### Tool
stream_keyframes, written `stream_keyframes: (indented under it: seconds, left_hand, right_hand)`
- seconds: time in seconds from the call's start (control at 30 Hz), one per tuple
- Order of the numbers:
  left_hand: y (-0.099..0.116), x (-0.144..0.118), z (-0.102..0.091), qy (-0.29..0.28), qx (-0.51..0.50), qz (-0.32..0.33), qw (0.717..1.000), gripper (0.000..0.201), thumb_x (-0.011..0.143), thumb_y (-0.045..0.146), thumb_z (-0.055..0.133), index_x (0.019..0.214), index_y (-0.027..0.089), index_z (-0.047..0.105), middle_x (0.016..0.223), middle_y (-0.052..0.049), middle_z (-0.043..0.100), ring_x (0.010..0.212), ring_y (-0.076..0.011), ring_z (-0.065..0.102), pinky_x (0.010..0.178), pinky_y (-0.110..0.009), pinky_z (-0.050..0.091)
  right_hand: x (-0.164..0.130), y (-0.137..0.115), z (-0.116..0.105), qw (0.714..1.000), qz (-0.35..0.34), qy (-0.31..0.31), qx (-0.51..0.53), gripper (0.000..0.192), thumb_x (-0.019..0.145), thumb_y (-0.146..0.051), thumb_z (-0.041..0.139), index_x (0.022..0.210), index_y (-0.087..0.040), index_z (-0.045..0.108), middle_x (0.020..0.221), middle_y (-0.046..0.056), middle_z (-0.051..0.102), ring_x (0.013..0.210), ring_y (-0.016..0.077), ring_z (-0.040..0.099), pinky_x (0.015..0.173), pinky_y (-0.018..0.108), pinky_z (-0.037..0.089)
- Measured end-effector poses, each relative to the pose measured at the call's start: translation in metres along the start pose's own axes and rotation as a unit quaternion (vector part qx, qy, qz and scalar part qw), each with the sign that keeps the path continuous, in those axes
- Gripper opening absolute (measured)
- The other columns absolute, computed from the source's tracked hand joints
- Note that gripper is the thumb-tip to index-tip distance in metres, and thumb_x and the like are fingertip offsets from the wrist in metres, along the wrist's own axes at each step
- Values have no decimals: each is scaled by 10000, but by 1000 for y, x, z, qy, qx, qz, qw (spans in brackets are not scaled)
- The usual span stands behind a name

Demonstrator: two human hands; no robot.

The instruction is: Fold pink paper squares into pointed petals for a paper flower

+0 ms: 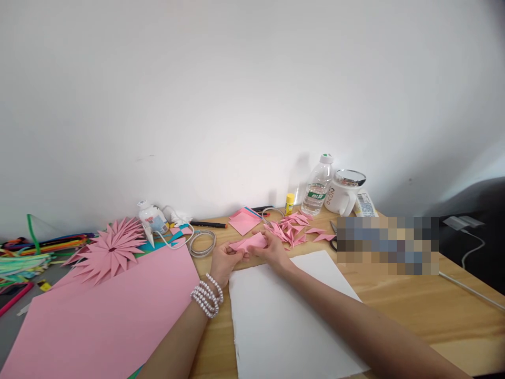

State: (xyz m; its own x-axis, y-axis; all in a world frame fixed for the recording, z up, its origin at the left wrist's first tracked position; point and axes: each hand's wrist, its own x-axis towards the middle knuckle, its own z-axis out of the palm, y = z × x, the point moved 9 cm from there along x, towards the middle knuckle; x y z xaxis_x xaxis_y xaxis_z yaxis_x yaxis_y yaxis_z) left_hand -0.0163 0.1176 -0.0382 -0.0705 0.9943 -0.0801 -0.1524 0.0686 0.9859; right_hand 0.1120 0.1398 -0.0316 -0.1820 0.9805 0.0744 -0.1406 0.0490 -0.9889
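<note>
1. Folding step in hand, judged from the grip: small pink paper piece [249, 242] held between both hands just above the far edge of the large white paper sheet [284, 310] on the wooden table [414, 305].
2. Left hand [224, 259], pearl bracelets at the wrist, curled shut around the near-left end of the small pink paper piece.
3. Right hand [272, 247] closed on the other end, fingers pinching from above; exact fingertip placement too small to tell.
4. Beyond the white sheet, to its right: pile of folded pink paper points [294, 229], apparently finished units.
5. Left of the white sheet: large pink paper sheet [106, 316], with a pink folded paper flower [110, 250] at its far edge.
6. Next move, as a judgement: edges aligned squarely, then a firm crease pressed along the fold, with the piece steadied against the white sheet.
</note>
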Motion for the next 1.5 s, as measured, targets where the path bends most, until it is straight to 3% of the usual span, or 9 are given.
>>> stream_keyframes:
  seconds: [0.1,0.3,0.5,0.63,0.73,0.93,1.1,1.27,1.5]
  left_hand:
    - [1,-1,-1,17,-18,-7,1000,269,562,138,662,816,89,591,585,-44,671,537,-176,635,600,-323,528]
    - [5,-1,5,-3,-47,2,999,145,605,142,600,744,105,578,623,-61,675,629,-207,652,635,-345,524]
    - [8,-2,10,-39,-49,12,998,294,603,223,661,864,104,592,763,-81,685,678,-192,646,684,-342,514]
    - [6,-1,0,3,-4,16,1000,224,589,263,679,734,100,626,622,-50,668,550,-162,624,605,-305,522]
    - [4,1,-7,34,-2,11,999,218,574,271,685,703,104,631,537,-27,638,483,-148,597,526,-279,511]
    - [3,4,-12,54,-66,6,996,246,559,309,689,665,99,618,642,-59,653,558,-147,594,517,-247,480]
    - [-2,4,-26,114,-77,-1,990,277,558,330,683,718,114,613,632,-35,639,555,-133,582,506,-227,445]
    - [-3,5,-30,131,-69,4,989,279,550,332,688,714,119,610,595,-14,621,520,-116,553,484,-218,429]
    - [0,6,-25,103,-77,22,991,298,571,341,683,751,116,609,625,-22,634,548,-118,559,524,-228,449]
  right_hand:
    - [1,3,-3,1000,3,9,-10,429,540,-282,652,918,-164,487,575,-33,547,528,136,508,490,231,388]
    - [3,4,-8,1000,2,20,-16,357,534,-302,664,838,-171,531,661,-10,565,584,143,521,524,238,413]
    - [2,1,-5,1000,-1,9,21,342,522,-351,687,768,-167,536,697,10,586,636,159,536,562,254,430]
    - [4,4,-1,1000,0,-9,16,332,533,-419,679,677,-167,518,616,-10,553,570,135,504,514,235,392]
    - [7,7,-5,1000,-5,11,27,350,584,-482,628,670,-162,514,596,-10,531,536,112,471,481,218,355]
    - [7,11,-4,999,-4,12,31,376,548,-452,671,596,-173,425,515,-52,440,456,72,393,433,196,293]
    - [4,1,5,996,-49,-31,66,365,557,-383,685,543,-183,380,522,-60,408,470,73,407,462,205,358]
    - [1,-4,15,991,-79,-96,53,165,677,-329,553,691,-187,637,800,36,563,693,153,549,604,300,465]
    - [-1,-10,20,981,-146,-122,-37,279,616,-167,611,883,-226,667,935,45,566,905,185,526,751,307,448]
